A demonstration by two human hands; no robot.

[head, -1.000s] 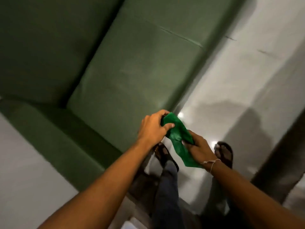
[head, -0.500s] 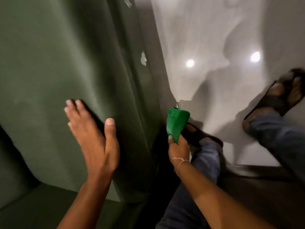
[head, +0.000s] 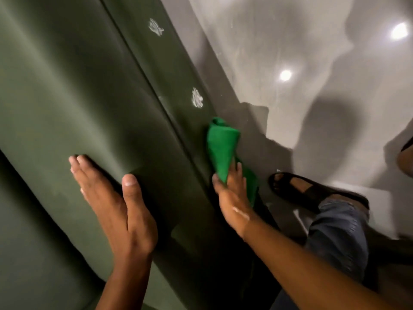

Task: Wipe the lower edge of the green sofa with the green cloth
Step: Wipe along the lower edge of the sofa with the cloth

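Right hand (head: 232, 193) has its grip closed on bunched green cloth (head: 221, 148), pressed vs. lower edge of green sofa (head: 67, 90), just below a chalky white smudge (head: 197, 98). Left hand (head: 111, 198) lies flat, fingers spread, on the smooth cushion. Black sandal (head: 312, 191) stands near on glossy floor (head: 312, 52).

Dim indoor light | lamp glare (head: 285, 75) on floor (head: 290, 41) beyond the grip | soft shadows | slight motion blur, wide-angle edge bending
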